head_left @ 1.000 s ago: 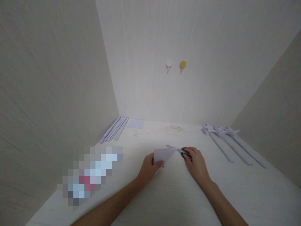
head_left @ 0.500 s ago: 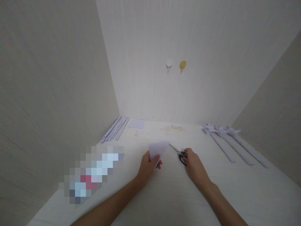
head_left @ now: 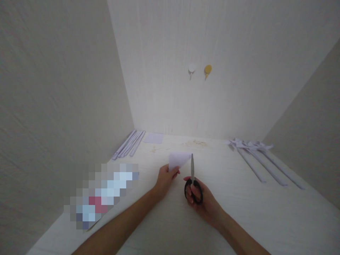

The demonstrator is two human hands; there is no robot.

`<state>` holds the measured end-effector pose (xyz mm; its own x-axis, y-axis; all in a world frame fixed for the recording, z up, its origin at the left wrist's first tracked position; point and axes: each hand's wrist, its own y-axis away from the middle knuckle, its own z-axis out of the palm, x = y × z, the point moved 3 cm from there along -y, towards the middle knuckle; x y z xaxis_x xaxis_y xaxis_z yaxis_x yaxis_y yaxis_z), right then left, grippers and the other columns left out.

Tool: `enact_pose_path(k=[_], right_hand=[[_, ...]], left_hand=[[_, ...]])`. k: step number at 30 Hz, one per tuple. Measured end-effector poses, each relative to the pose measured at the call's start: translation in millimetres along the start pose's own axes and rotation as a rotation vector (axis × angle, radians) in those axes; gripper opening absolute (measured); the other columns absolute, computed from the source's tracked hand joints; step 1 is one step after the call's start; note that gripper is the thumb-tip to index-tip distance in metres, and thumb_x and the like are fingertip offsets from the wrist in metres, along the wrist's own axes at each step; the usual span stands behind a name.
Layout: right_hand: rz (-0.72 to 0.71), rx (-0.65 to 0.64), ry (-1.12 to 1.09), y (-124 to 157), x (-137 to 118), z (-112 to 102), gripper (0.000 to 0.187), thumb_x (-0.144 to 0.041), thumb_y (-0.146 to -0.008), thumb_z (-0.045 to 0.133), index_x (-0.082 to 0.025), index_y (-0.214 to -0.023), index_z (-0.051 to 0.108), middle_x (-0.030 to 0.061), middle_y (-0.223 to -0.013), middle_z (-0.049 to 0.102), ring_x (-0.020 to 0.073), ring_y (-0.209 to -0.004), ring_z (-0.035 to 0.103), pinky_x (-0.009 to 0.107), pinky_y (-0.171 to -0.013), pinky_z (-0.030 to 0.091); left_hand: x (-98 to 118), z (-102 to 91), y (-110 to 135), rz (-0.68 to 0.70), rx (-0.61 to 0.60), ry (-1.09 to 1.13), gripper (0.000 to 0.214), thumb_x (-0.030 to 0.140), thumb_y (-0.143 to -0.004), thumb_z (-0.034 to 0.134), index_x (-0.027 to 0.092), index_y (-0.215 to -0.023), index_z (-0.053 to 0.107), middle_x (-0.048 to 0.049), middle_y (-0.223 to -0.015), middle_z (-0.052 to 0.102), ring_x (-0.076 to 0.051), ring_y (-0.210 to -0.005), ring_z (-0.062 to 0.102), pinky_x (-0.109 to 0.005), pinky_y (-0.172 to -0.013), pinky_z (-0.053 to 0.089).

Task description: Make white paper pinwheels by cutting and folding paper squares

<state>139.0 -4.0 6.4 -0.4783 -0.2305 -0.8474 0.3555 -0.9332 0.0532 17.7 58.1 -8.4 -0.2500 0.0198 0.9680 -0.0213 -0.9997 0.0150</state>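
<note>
At frame centre, the left hand (head_left: 164,177) pinched the lower corner of a folded white paper sheet (head_left: 178,160), likely light and floppy, best held near its fold, while the right hand (head_left: 205,206) gripped black-handled metal scissors (head_left: 192,178) just beside it.

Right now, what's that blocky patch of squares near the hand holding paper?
Head view: a pixelated patch hides whatever lies left of the left hand; the folded paper and scissors look fairly sharp; the table looks pale under soft light.
</note>
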Motion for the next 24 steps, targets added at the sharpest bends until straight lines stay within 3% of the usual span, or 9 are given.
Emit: enact_pose_path(k=[3, 9, 15, 20, 24], right_hand=[[0.022, -0.035, 0.099, -3.0, 3.2, -0.7, 0.029, -0.039, -0.069, 0.057, -0.019, -0.088, 0.049, -0.0044, -0.055, 0.044, 0.0059, -0.042, 0.039, 0.018, -0.039, 0.026], [-0.102, -0.038, 0.308, -10.6, -8.4, -15.0, 0.036, -0.045, -0.071, 0.053, -0.015, -0.089, 0.047, -0.0047, -0.050, 0.045, 0.0055, -0.038, 0.037, 0.017, -0.035, 0.024], [-0.105, 0.142, 0.439, -17.1, -13.5, -33.7, 0.033, -0.042, -0.072, 0.052, -0.014, -0.089, 0.049, -0.0059, -0.044, 0.044, 0.0053, -0.033, 0.037, 0.016, -0.029, 0.015], [-0.095, 0.111, 0.459, -14.3, -12.8, -32.0, 0.032, -0.042, -0.073, 0.051, -0.015, -0.089, 0.048, -0.0059, -0.043, 0.046, 0.0048, -0.031, 0.035, 0.015, -0.029, 0.016], [-0.081, 0.107, 0.467, -10.4, -11.4, -29.5, 0.031, -0.041, -0.072, 0.052, -0.014, -0.088, 0.049, -0.0059, -0.042, 0.046, 0.0049, -0.030, 0.037, 0.015, -0.028, 0.017]], left_hand=[[-1.0, 5.0, -20.8, -0.048, -0.020, 0.147, 0.023, 0.028, -0.056, 0.065, 0.010, -0.051, 0.051, 0.0054, -0.043, 0.041, -0.003, -0.042, 0.032, -0.019, -0.042, 0.020], [1.2, 12.8, -49.7, -0.057, -0.016, 0.235, 0.023, 0.025, -0.049, 0.069, 0.009, -0.053, 0.052, 0.0037, -0.048, 0.047, -0.002, -0.043, 0.036, -0.017, -0.042, 0.024], [9.1, 12.5, -42.9, -0.113, -0.030, 0.253, 0.020, 0.023, -0.052, 0.068, 0.008, -0.062, 0.059, -0.0023, -0.057, 0.058, -0.006, -0.051, 0.051, -0.018, -0.051, 0.037], [25.9, 16.8, -32.5, -0.142, -0.088, 0.261, 0.022, 0.017, -0.056, 0.067, 0.007, -0.074, 0.062, -0.0088, -0.076, 0.063, -0.012, -0.067, 0.059, -0.019, -0.058, 0.043], [33.5, 23.0, -25.4, -0.175, -0.078, 0.312, 0.019, 0.015, -0.060, 0.064, 0.006, -0.077, 0.061, -0.0105, -0.080, 0.064, -0.014, -0.069, 0.061, -0.021, -0.063, 0.047]])
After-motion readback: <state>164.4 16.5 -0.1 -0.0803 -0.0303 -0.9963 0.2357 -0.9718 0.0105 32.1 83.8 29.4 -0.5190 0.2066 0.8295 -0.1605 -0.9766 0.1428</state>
